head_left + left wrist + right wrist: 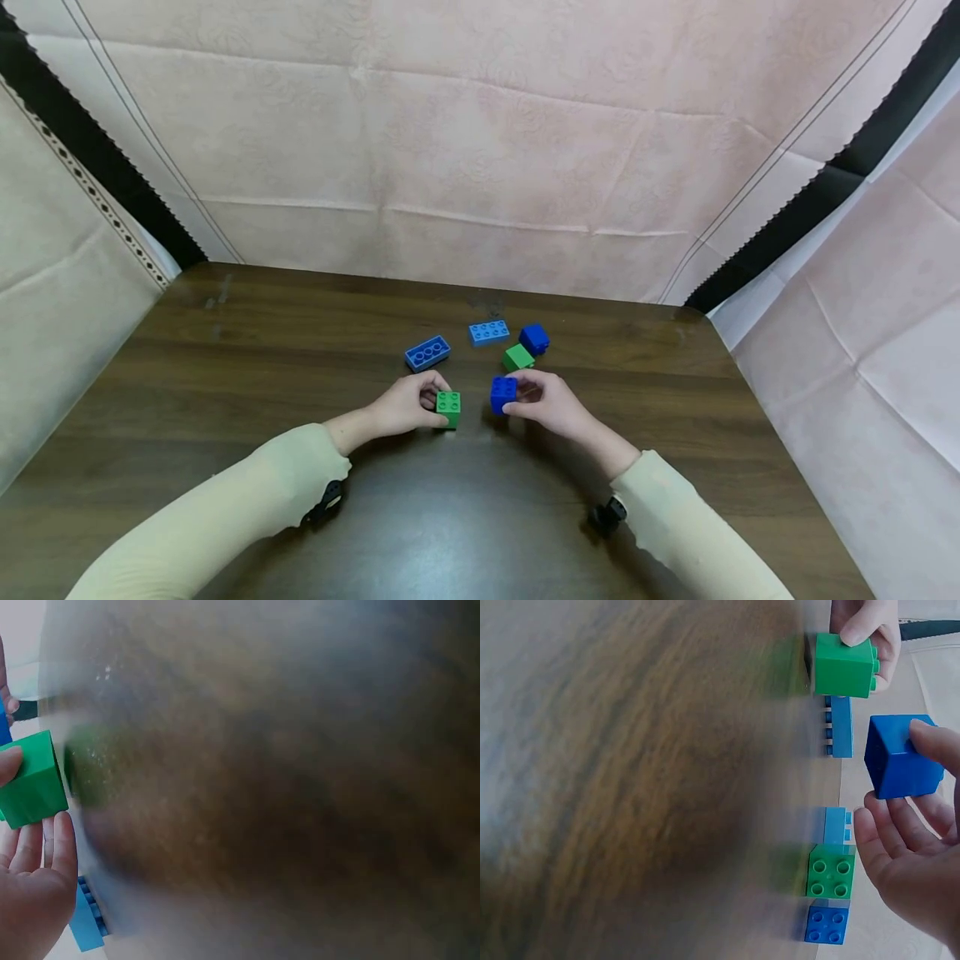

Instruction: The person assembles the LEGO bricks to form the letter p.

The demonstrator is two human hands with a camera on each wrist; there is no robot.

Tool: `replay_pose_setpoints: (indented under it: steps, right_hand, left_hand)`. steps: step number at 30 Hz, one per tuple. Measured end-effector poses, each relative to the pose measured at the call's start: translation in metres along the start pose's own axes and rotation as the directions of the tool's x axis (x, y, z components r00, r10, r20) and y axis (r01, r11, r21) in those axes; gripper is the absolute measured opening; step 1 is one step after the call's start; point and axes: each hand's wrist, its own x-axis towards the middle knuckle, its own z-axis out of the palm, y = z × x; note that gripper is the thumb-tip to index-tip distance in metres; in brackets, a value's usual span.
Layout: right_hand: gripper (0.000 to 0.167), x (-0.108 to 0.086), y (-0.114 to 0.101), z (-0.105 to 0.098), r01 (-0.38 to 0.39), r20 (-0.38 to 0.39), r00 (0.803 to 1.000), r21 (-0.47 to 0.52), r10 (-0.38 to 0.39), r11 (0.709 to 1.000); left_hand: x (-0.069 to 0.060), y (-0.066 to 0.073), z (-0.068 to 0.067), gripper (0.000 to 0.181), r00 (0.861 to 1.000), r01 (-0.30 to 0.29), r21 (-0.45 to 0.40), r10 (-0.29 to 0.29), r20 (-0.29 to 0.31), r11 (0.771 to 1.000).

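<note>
My left hand [397, 406] pinches a green toy building block [448, 408] between thumb and fingers, studs up, at or just above the tabletop. To its right, my right hand [551, 402] holds a dark blue block [503, 395] by its side, studs up. In the right wrist view this blue block [904, 757] is lifted off the table, and its hollow underside partly shows. A gap separates the two held blocks. Beyond the right hand lie a second green block [518, 358] and another dark blue block [534, 339], both tipped on their sides.
Two longer light blue blocks lie farther back: one stands studs up [489, 332], the other block [427, 353] is tipped near the left hand. They sit on a dark wooden table [247, 375]. Pale cloth sheets [480, 150] hang behind the table and at both sides.
</note>
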Motion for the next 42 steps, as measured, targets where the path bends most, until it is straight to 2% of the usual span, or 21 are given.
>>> replay_pose_setpoints:
  steps: [6, 12, 21, 29, 32, 35, 39, 42]
  right_hand:
    - [0.036, 0.001, -0.001, 0.001, 0.003, -0.006, 1.0, -0.01, -0.003, 1.0]
    - [0.039, 0.003, -0.004, 0.003, -0.01, -0.014, 1.0, 0.026, 0.01, 1.0]
    - [0.04, 0.011, -0.017, 0.006, 0.0, -0.014, 1.0, 0.06, 0.001, 0.998]
    - [0.04, 0.019, -0.03, 0.014, 0.045, 0.003, 0.999, 0.078, -0.046, 0.996]
    - [0.04, 0.022, -0.033, 0.019, 0.091, 0.001, 0.996, 0.08, -0.092, 0.993]
    - [0.039, 0.022, -0.039, 0.022, 0.142, 0.006, 0.99, 0.085, -0.142, 0.986]
    - [0.039, 0.022, -0.044, 0.025, 0.14, 0.038, 0.989, 0.095, -0.144, 0.986]
    - [0.041, 0.025, -0.038, 0.029, 0.128, 0.06, 0.989, 0.087, -0.134, 0.988]
  left_hand:
    - [-0.001, -0.001, 0.004, 0.033, 1.0, 0.006, 0.002, -0.006, -0.005, 1.0]
    - [0.0, -0.002, 0.007, 0.032, 1.0, 0.003, 0.032, -0.003, -0.002, 0.999]
    - [0.002, -0.003, 0.008, 0.031, 1.0, 0.024, 0.046, -0.024, -0.005, 0.999]
    - [0.001, -0.005, 0.008, 0.03, 0.999, 0.035, 0.067, -0.034, -0.015, 0.997]
    - [0.0, -0.004, 0.008, 0.03, 0.999, 0.036, 0.066, -0.034, -0.021, 0.997]
    - [-0.001, -0.006, 0.008, 0.029, 0.999, 0.012, 0.08, -0.009, -0.037, 0.997]
    - [-0.001, -0.005, 0.008, 0.029, 0.998, 0.018, 0.103, -0.012, -0.056, 0.994]
    - [-0.001, -0.003, 0.008, 0.03, 0.998, 0.041, 0.106, -0.035, -0.058, 0.993]
